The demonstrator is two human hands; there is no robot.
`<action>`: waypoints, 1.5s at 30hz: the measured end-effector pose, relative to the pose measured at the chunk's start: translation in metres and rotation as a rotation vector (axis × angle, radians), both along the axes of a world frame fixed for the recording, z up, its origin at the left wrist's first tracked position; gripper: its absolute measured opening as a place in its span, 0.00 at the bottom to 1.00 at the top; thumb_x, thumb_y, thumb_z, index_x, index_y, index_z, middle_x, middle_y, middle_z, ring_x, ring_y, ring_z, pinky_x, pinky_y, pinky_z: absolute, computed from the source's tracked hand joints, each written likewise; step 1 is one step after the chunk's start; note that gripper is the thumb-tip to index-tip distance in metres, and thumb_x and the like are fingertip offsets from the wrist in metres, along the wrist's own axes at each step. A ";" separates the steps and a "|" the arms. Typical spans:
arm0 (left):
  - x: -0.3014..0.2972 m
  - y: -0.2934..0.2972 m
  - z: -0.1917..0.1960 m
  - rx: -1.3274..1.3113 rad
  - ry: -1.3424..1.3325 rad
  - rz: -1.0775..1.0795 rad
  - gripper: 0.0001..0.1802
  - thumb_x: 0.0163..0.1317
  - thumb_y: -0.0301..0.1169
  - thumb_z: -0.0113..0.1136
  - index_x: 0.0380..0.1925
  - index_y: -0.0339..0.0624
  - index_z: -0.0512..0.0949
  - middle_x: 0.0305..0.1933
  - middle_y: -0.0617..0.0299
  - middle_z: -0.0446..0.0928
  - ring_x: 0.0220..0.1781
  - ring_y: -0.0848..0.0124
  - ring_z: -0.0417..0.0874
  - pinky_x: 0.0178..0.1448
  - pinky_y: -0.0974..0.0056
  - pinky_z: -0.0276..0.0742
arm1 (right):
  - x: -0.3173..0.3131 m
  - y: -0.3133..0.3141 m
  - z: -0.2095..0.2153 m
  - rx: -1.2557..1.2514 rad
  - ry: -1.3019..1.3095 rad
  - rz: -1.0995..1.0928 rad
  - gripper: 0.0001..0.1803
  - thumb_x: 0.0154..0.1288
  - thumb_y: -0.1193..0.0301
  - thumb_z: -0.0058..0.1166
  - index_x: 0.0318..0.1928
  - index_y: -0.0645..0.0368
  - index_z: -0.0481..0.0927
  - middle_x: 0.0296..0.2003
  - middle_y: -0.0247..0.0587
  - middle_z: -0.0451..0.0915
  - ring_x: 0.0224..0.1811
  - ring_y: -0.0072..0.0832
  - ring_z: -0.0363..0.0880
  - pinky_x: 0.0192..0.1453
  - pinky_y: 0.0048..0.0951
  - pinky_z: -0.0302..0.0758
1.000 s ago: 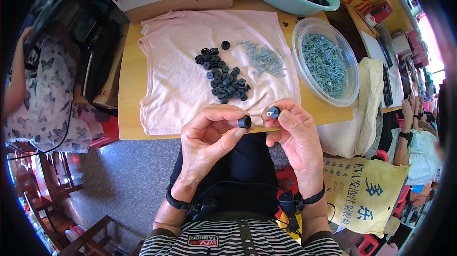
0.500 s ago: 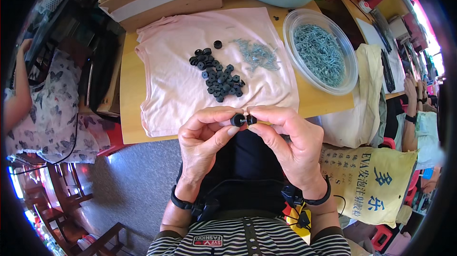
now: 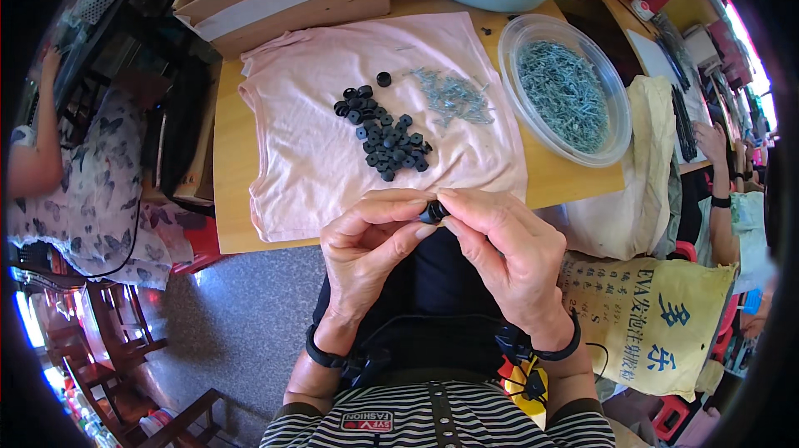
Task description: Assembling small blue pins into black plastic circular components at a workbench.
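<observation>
Just beyond the near edge of the table, my two hands meet over my lap. My left hand (image 3: 366, 241) pinches a small black round cap (image 3: 428, 215) between thumb and fingers. Against it sits a second black round piece (image 3: 439, 210), gripped by the thumb and fingertips of my right hand (image 3: 512, 252). The two pieces touch or nearly touch, and fingers hide part of both. Past my hands, several black caps and hexagonal pieces (image 3: 389, 141) lie heaped on a pink cloth (image 3: 304, 148). To their right is a loose spread of thin silver screws (image 3: 454, 98).
A clear round tub (image 3: 617, 127) full of screws stands on the table's right. Behind are a cardboard box (image 3: 291, 2) and a pale green basin (image 3: 491, 0) holding black pieces. A yellow printed sack (image 3: 649, 323) lies at right. Other people's arms (image 3: 37, 156) show at both sides.
The two black pieces have come together; the screw that showed between them is now out of sight. My hands have drawn slightly closer to each other.
</observation>
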State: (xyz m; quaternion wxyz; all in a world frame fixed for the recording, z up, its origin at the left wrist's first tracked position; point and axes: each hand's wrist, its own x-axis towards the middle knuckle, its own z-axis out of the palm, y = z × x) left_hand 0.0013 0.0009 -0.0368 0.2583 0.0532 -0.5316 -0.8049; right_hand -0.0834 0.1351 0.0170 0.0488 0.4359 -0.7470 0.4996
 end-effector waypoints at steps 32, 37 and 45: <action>0.007 0.009 0.001 0.197 -0.038 -0.001 0.10 0.53 0.14 0.62 0.36 0.32 0.80 0.48 0.49 0.77 0.49 0.68 0.79 0.53 0.67 0.77 | 0.000 -0.003 -0.004 0.059 0.068 0.068 0.19 0.47 0.85 0.60 0.43 0.64 0.77 0.35 0.42 0.76 0.34 0.35 0.76 0.37 0.29 0.75; 0.007 0.012 0.004 0.225 -0.122 0.022 0.09 0.53 0.16 0.63 0.36 0.32 0.80 0.48 0.49 0.77 0.48 0.69 0.79 0.54 0.66 0.77 | 0.001 -0.004 -0.014 0.061 0.046 0.049 0.24 0.42 0.86 0.61 0.45 0.64 0.76 0.35 0.41 0.76 0.34 0.35 0.76 0.38 0.30 0.74; 0.007 0.019 0.001 0.301 -0.152 0.042 0.10 0.53 0.15 0.63 0.36 0.32 0.80 0.47 0.50 0.78 0.47 0.69 0.80 0.53 0.66 0.78 | 0.002 -0.004 -0.025 0.035 0.124 0.006 0.23 0.40 0.87 0.62 0.43 0.65 0.77 0.33 0.41 0.76 0.34 0.35 0.76 0.38 0.30 0.75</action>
